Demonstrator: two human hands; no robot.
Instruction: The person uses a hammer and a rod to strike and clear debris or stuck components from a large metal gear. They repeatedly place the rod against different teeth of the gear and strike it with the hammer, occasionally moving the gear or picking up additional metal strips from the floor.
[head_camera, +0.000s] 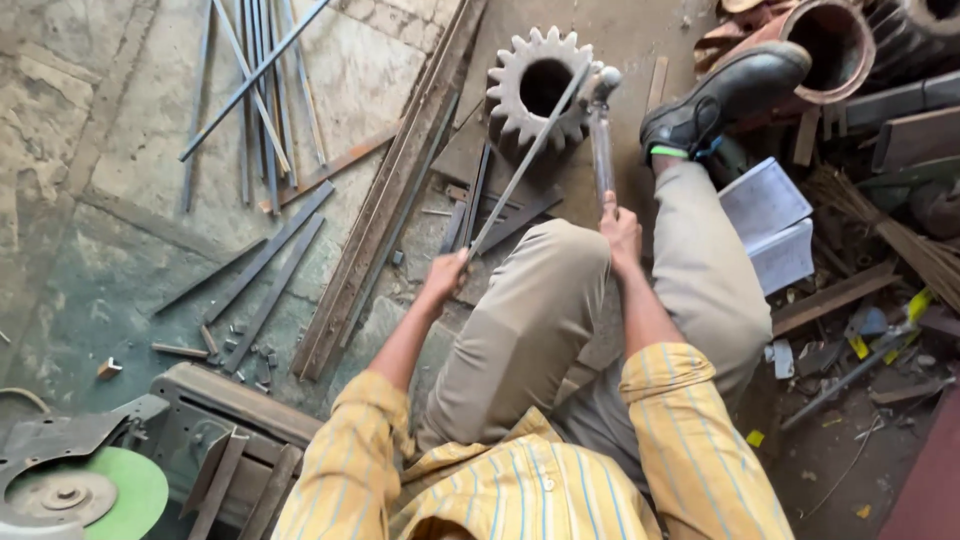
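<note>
I sit on the floor in a yellow striped shirt and khaki trousers. My left hand (445, 272) grips the near end of a thin metal rod (525, 160) that slants up to the right toward a large toothed gear (538, 85). My right hand (620, 225) holds the handle of a long metal tool (601, 135), whose head meets the rod's far end beside the gear's right rim. My black shoe (722, 95) rests just right of the tool.
Several steel rods (255, 80) and flat bars (270, 265) lie on the concrete at left. A cut-off saw with a green disc (125, 490) stands at bottom left. An open book (775, 225), rusty pipes (835, 45) and scrap crowd the right.
</note>
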